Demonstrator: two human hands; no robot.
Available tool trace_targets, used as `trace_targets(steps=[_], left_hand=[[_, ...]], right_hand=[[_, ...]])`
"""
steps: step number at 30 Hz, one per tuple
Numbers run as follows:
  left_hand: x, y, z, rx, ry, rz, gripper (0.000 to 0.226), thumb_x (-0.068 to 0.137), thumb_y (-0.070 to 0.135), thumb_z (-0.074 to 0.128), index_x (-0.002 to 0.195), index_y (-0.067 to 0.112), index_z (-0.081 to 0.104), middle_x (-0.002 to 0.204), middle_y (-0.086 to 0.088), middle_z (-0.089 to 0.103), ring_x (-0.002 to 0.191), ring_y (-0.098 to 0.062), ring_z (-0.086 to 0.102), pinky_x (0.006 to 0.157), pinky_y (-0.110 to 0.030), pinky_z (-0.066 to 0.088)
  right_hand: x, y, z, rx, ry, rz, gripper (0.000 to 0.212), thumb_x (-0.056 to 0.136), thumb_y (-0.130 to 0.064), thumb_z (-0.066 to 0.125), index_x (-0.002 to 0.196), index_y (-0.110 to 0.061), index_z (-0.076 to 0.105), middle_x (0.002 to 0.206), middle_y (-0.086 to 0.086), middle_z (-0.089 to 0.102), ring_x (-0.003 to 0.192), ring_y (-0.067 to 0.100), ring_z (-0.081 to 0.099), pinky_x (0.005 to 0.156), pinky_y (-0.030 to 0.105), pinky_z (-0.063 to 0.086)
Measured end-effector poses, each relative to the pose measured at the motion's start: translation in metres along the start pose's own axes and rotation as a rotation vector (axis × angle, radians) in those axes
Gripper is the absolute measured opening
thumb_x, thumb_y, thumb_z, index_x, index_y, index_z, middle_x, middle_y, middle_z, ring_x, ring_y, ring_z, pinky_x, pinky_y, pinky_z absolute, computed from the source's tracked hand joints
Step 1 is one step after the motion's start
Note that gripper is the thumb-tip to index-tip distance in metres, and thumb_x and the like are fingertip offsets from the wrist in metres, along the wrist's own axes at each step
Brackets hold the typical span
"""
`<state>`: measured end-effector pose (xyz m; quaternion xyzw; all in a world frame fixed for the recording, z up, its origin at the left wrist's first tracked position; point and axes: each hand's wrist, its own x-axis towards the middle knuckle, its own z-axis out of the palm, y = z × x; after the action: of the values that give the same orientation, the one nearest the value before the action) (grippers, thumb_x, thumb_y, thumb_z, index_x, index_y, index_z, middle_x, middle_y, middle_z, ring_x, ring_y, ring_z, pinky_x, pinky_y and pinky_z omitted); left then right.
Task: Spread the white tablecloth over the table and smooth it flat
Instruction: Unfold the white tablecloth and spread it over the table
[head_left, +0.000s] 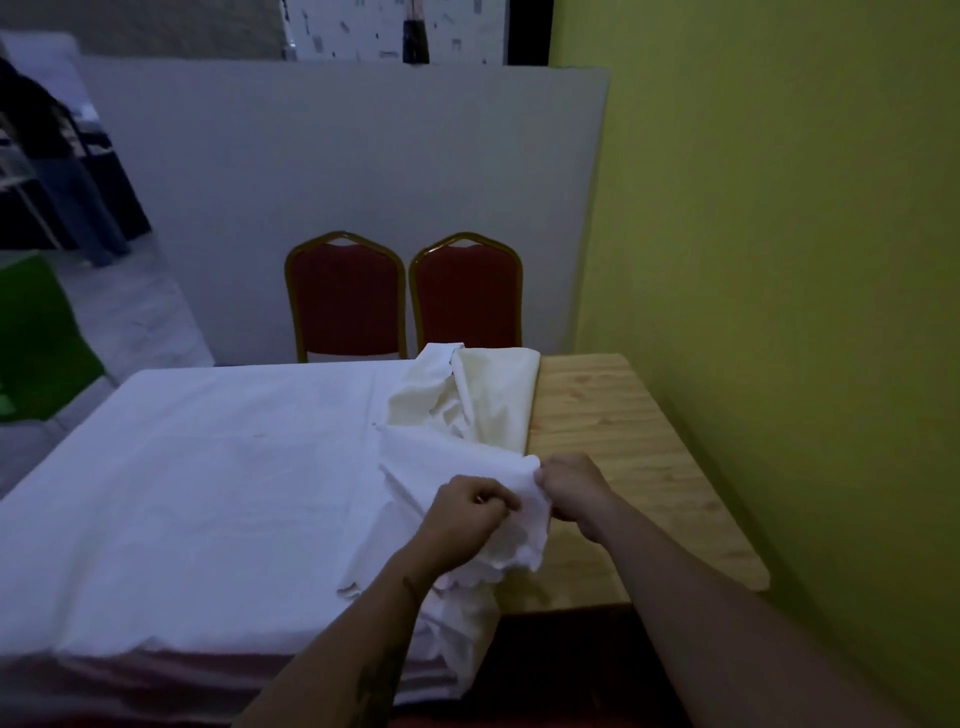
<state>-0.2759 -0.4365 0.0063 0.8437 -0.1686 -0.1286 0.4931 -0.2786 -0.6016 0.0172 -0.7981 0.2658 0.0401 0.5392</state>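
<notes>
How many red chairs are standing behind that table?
2. The left chair and the right chair stand side by side before the grey partition, just past the far edge of the table. Their lower parts are hidden behind it; no others show.

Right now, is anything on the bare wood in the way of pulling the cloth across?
Nothing visible. The left hand and right hand pinch the tablecloth edge, and no object shows on the bare table wood beside it.

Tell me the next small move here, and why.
Probably draw the gripped edge rightward. Both the left hand and right hand pinch the bunched tablecloth, which is folded back, leaving the right strip of the table bare wood.
</notes>
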Motion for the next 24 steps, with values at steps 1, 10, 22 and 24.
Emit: trace_targets(steps=[1,10,22,24], left_hand=[[0.007,0.004,0.001,-0.026,0.089,-0.031,0.034,0.082,0.005,0.052,0.078,0.025,0.078,0.084,0.007,0.075,0.081,-0.008,0.067,0.081,-0.032,0.056],[0.098,0.063,0.037,0.383,0.165,0.027,0.031,0.1,0.018,0.049,0.123,0.024,0.067,0.13,-0.003,0.058,0.117,-0.023,0.054,0.103,-0.03,0.042],[0.162,0.079,0.105,1.081,-0.234,0.191,0.037,0.091,0.036,0.05,0.127,0.028,0.054,0.152,-0.009,0.032,0.144,-0.035,0.018,0.114,-0.063,0.015],[0.171,0.075,0.109,1.167,-0.265,0.216,0.043,0.091,0.038,0.048,0.133,0.028,0.049,0.158,-0.009,0.024,0.15,-0.035,0.006,0.114,-0.068,0.001]], right_hand=[[0.006,0.004,-0.01,-0.045,-0.008,-0.054,0.022,0.078,-0.006,0.047,0.059,-0.017,0.05,0.067,0.006,0.045,0.064,0.019,0.042,0.058,0.032,0.032],[0.02,0.012,-0.102,-0.13,-0.084,-0.392,0.026,0.089,-0.018,0.05,0.065,-0.015,0.058,0.067,0.0,0.056,0.067,0.016,0.051,0.063,0.033,0.037],[0.041,0.045,-0.202,-0.349,0.005,-0.336,0.009,0.073,-0.023,0.059,0.068,-0.015,0.061,0.065,-0.004,0.057,0.066,0.01,0.052,0.066,0.031,0.045],[0.037,0.051,-0.218,-0.345,-0.011,-0.279,0.008,0.077,-0.015,0.063,0.071,-0.01,0.063,0.065,-0.003,0.054,0.063,0.008,0.047,0.058,0.023,0.038]])
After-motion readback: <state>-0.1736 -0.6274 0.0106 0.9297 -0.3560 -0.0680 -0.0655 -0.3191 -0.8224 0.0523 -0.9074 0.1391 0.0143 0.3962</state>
